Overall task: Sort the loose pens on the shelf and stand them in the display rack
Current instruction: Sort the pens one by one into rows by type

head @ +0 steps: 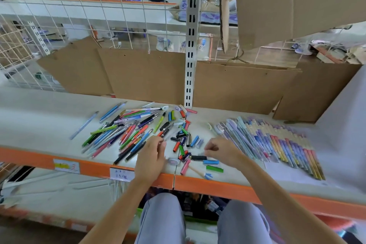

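**Two hands over the pen pile, mid-frame bottom**

Left hand (151, 154) sits at the right edge of the loose pens (122, 130), fingers curled, pinching what looks like a clear pen (170, 135) at the fingertips; motion blur, so I can't be sure of the item. Right hand (219, 149) is just right of centre, fingers curled down over a scatter of short caps and barrels (186, 144); cannot tell if it holds anything.

Loose pens lie jumbled on the shelf (39, 117), left of centre: green, orange, blue, black, pink. One pale blue pen (84, 125) lies apart, further left. Short pieces lie between and below the hands: black (198, 157), blue (211, 162), green (214, 169).

Right of frame, a fanned row of sorted pens (273, 144) lies flat, pastel and gradient colours, tight side by side.

Shelf front edge is orange, with two paper labels (66, 166) lower left. Cardboard panels (146, 73) stand along the back. Slotted upright (190, 45) at centre.
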